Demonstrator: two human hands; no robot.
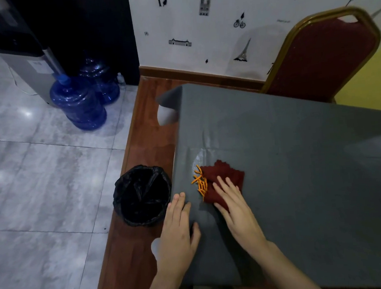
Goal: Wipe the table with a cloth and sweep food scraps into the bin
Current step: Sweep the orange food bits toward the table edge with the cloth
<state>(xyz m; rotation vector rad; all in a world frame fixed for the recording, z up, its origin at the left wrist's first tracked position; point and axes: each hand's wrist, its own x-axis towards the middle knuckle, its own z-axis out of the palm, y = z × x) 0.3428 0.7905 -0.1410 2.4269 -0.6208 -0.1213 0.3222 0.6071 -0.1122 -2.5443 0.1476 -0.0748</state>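
A dark red cloth (221, 176) lies bunched on the grey table (288, 159) near its left edge. My right hand (236, 205) presses flat on the cloth with straight fingers. Several orange food strips (200, 182) lie piled against the cloth's left side. My left hand (178, 230) rests open at the table's left edge, fingers straight, thumb on the tabletop. A bin lined with a black bag (142, 196) stands on the floor just left of the table edge, below the scraps.
A red padded chair with a gold frame (322, 58) stands at the table's far side. Blue water jugs (79, 103) and a water dispenser (25, 61) stand on the tiled floor at the left. A wet shiny patch (199, 157) lies beyond the scraps.
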